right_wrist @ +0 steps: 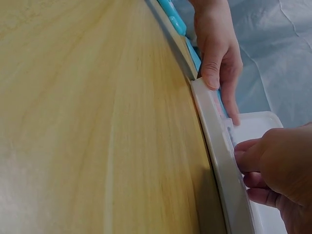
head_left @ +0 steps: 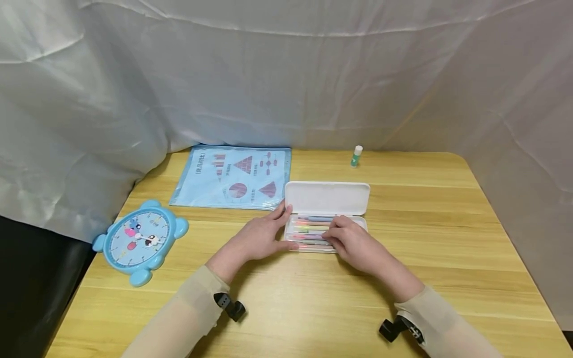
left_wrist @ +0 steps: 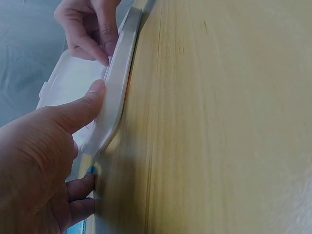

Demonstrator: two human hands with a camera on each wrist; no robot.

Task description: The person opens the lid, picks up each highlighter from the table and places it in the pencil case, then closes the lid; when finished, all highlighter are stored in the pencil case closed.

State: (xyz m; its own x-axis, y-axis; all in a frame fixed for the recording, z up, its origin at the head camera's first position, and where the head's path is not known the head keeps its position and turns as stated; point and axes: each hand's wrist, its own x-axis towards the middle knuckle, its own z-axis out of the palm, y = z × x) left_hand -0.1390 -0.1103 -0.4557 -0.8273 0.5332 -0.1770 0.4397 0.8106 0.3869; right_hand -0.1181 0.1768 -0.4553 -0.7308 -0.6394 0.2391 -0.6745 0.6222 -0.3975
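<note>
A white pen case (head_left: 329, 198) lies on the table with its lid raised at the back. Several coloured pens (head_left: 309, 229) lie side by side in its base. My left hand (head_left: 261, 236) holds the case's left end, thumb (left_wrist: 92, 97) on the front rim and fingers toward the hinge. From the right, my right hand (head_left: 355, 243) reaches over the base. Its fingertips are pinched together at a pen (head_left: 317, 237) in the row, and they hide the pens' right ends. In the right wrist view, the curled fingers (right_wrist: 251, 156) sit just inside the case wall.
Behind the case to the left lies a blue printed sheet or pouch (head_left: 210, 186) with charts. A blue animal-shaped clock (head_left: 141, 238) is at the table's left edge. A green glue stick with a white cap (head_left: 355, 156) stands at the back right. Grey cloth (head_left: 286, 74) hangs behind the table.
</note>
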